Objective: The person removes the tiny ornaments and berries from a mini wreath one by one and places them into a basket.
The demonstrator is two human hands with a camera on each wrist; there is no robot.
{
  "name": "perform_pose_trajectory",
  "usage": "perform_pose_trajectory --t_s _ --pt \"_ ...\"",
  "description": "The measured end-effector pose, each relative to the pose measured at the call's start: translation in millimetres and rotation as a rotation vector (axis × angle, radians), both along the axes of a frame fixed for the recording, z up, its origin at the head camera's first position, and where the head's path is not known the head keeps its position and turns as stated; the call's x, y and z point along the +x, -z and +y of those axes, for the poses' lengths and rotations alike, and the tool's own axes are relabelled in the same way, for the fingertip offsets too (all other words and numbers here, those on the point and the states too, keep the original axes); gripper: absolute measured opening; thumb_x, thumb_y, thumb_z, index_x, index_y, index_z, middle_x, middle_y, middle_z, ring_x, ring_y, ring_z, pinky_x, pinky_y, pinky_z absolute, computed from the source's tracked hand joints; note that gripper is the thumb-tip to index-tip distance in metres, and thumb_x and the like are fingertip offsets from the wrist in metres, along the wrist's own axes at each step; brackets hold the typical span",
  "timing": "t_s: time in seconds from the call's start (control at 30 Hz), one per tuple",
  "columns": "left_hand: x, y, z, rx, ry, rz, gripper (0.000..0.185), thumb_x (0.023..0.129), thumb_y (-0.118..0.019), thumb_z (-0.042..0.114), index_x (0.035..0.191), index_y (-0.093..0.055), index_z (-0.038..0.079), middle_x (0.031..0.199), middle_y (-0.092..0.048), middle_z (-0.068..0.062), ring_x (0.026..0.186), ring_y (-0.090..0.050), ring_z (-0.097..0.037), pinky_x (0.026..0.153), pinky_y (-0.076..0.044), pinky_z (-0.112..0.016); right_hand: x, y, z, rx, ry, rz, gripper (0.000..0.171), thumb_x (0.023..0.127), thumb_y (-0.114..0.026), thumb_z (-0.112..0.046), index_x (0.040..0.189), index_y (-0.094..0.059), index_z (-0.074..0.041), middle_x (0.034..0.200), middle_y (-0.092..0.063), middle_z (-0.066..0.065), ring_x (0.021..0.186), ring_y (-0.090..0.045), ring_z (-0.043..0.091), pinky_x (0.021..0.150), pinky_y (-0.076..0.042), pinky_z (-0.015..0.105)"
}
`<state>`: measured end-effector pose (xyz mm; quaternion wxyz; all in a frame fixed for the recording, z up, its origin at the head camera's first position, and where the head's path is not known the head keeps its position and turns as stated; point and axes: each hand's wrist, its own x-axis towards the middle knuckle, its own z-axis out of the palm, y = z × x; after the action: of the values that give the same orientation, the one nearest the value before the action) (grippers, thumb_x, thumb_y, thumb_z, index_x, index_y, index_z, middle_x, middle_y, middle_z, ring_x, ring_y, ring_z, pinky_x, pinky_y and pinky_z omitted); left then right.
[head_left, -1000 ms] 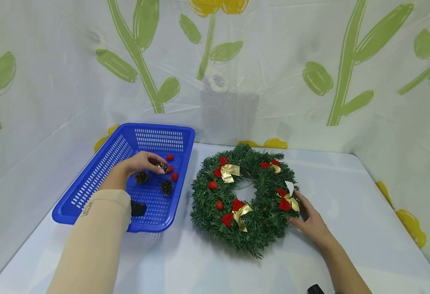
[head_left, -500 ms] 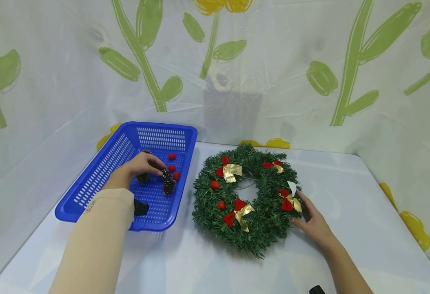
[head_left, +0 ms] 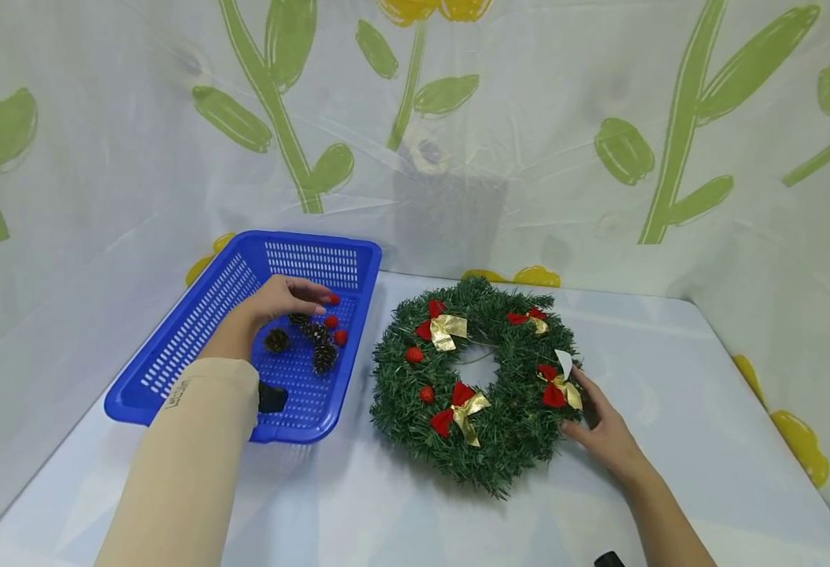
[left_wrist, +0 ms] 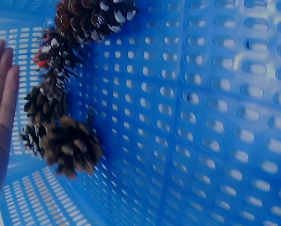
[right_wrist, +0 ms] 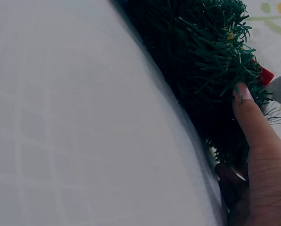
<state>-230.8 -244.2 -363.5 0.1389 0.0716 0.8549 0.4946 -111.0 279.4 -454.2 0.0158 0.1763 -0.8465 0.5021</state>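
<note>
Nearest the camera, the beige sleeve (head_left: pixel 188 457) of the left arm runs forward over the pale table top (head_left: pixel 387 504), crossing the near rim of the blue perforated plastic basket (head_left: pixel 195 331). On the other side the right hand (head_left: pixel 602 429) lies at the right edge of the green artificial pine wreath (head_left: pixel 486 394), fingers fairly straight and spread, a fingertip (right_wrist: pixel 242 94) pressing into the needles; it grips nothing but appears to steady the ring flat on the table, beside a red and gold ribbon bow (head_left: pixel 558 386) with a white tag. The wreath carries further bows and two small red berries (head_left: pixel 418 374) on its left side, the side turned toward the basket.

Farther in, the left hand (head_left: pixel 283 298) hovers inside the basket with fingers extended and relaxed, holding nothing. Just below and beside it lie the brown frosted pine cones (head_left: pixel 312 342), clustered on the basket floor, with loose red berries (head_left: pixel 333 319) at the fingertips. The wrist view shows the straight fingers (left_wrist: pixel 1 89) apart from the cones, near but not touching. The basket sits just left of the wreath, keeping its loose pieces within short reach.

Beyond stands a white backdrop with green stems (head_left: pixel 670 118).
</note>
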Motion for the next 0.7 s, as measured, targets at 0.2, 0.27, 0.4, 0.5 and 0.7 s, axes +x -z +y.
perform_pose_trajectory --t_s 0.2,0.27,0.4,0.5,0.7 --pt "-5.2 -16.7 8.6 -0.031 0.021 0.042 0.048 0.085 -0.071 0.017 0.126 -0.058 -0.004 0.123 -0.061 -0.021 0.11 -0.059 -0.031 0.101 -0.042 -0.048 -1.1 -0.3 1.5 -0.008 -0.011 0.004 0.086 0.082 -0.065 0.003 0.152 -0.017 -0.01 0.151 -0.014 0.033 0.129 -0.021 -0.013 0.098 -0.02 -0.001" --pt "-4.8 -23.9 10.3 -0.041 0.028 0.05 0.047 0.086 -0.071 0.017 0.126 -0.058 -0.003 0.123 -0.061 -0.021 0.11 -0.06 -0.032 0.101 -0.043 -0.049 -0.9 -1.3 0.7 -0.005 -0.008 -0.003 0.086 0.083 -0.066 0.002 0.152 -0.017 -0.011 0.151 -0.014 0.032 0.138 -0.02 0.005 0.099 -0.021 -0.001" --pt "-2.3 -38.9 13.4 -0.058 0.045 0.077 0.046 0.086 -0.07 0.018 0.125 -0.059 -0.004 0.124 -0.06 -0.022 0.113 -0.057 -0.033 0.101 -0.042 -0.05 -0.4 -3.7 -0.3 0.011 0.005 -0.013 0.086 0.083 -0.066 0.0 0.152 -0.017 -0.013 0.152 -0.014 0.031 0.137 -0.017 0.043 0.098 -0.021 -0.001" --pt "-0.2 -50.0 17.7 -0.04 0.038 0.106 0.046 0.086 -0.07 0.022 0.124 -0.06 -0.002 0.125 -0.06 -0.019 0.112 -0.058 -0.029 0.1 -0.043 -0.048 0.3 -4.6 -0.4 0.02 0.006 -0.016 0.086 0.083 -0.066 0.0 0.152 -0.017 -0.013 0.151 -0.015 0.031 0.136 -0.015 0.046 0.098 -0.02 -0.001" --pt "2.1 -70.9 32.4 0.068 0.014 0.151 0.04 0.085 -0.072 0.024 0.12 -0.065 0.005 0.12 -0.065 -0.011 0.104 -0.062 -0.015 0.101 -0.042 -0.044 1.1 -3.6 -0.3 0.029 0.01 -0.027 0.086 0.084 -0.066 -0.002 0.153 -0.016 -0.014 0.152 -0.015 0.03 0.137 -0.016 0.044 0.097 -0.02 -0.002"
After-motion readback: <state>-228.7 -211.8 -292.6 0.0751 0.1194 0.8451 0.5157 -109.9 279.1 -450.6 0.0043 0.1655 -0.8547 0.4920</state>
